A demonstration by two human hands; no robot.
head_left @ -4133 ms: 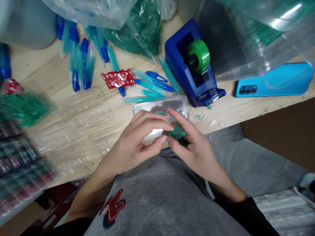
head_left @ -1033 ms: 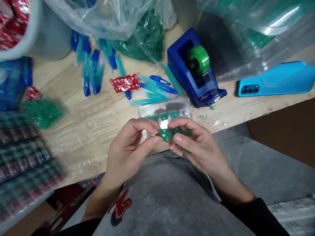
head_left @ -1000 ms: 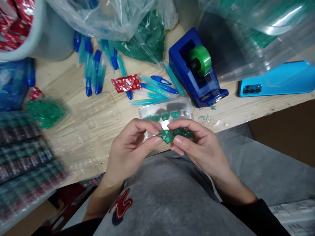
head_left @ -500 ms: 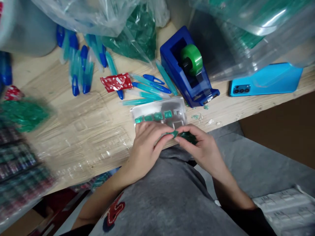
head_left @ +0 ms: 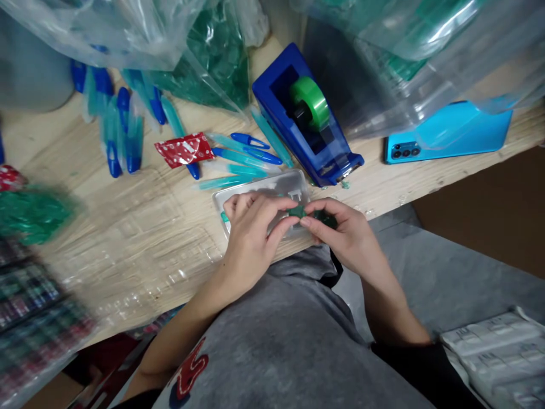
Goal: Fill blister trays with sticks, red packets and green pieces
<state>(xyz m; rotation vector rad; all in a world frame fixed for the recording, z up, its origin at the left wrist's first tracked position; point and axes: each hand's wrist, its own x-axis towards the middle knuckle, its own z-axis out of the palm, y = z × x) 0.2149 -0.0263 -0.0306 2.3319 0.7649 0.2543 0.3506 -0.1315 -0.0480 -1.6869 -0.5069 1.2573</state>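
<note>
Between the fingertips of both hands is a small green translucent piece (head_left: 297, 211), too small to name more exactly. My left hand (head_left: 255, 230) pinches its left side over a clear plastic tray (head_left: 272, 184) with moulded compartments. My right hand (head_left: 343, 227) pinches the right side with thumb and forefinger, and more dark green material (head_left: 327, 218) shows within its curled fingers. Most of the tray lies hidden under my left hand; a bit of green shows at its left end.
Behind the tray stands a blue tape dispenser (head_left: 293, 113) with green tape. Blue-capped pens (head_left: 247, 153) and a red packet (head_left: 185, 149) lie to its left. A blue phone (head_left: 451, 136) rests at right. Clear trays (head_left: 145, 255) cover the left side; bags of green pieces (head_left: 213, 62) stand behind.
Both hands have risen slightly over the tray, still pinching the green piece. My left hand now covers the green pieces seen in the tray's row before. The view has shifted a little.
</note>
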